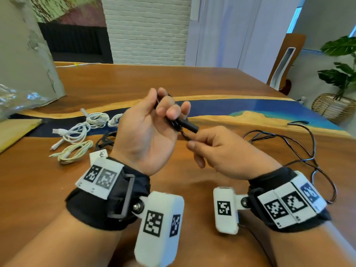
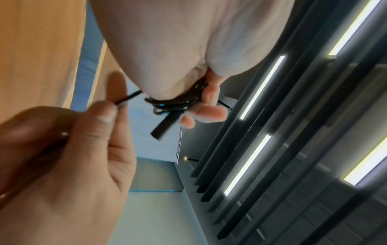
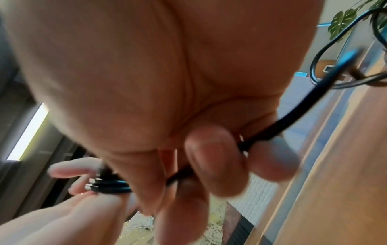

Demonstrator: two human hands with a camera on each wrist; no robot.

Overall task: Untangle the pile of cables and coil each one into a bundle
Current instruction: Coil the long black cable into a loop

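Note:
My left hand (image 1: 163,110) is raised palm-up over the table, its fingers curled round a small coil of thin black cable (image 2: 176,102) with a black plug (image 1: 189,126) sticking out to the right. My right hand (image 1: 194,144) pinches the same black cable (image 3: 270,132) just below the plug. The loose rest of this cable (image 1: 300,151) trails in wide loops over the table to the right. White cables (image 1: 84,128) lie tangled at the left, with a pale yellowish coiled one (image 1: 75,153) in front of them.
A wooden table (image 1: 212,83) with a blue resin band crosses the view. Another dark cable (image 1: 105,140) lies behind my left wrist. A clear plastic bag (image 1: 17,101) and a yellow envelope (image 1: 15,132) sit at the far left. A chair and a potted plant (image 1: 339,74) stand beyond the right edge.

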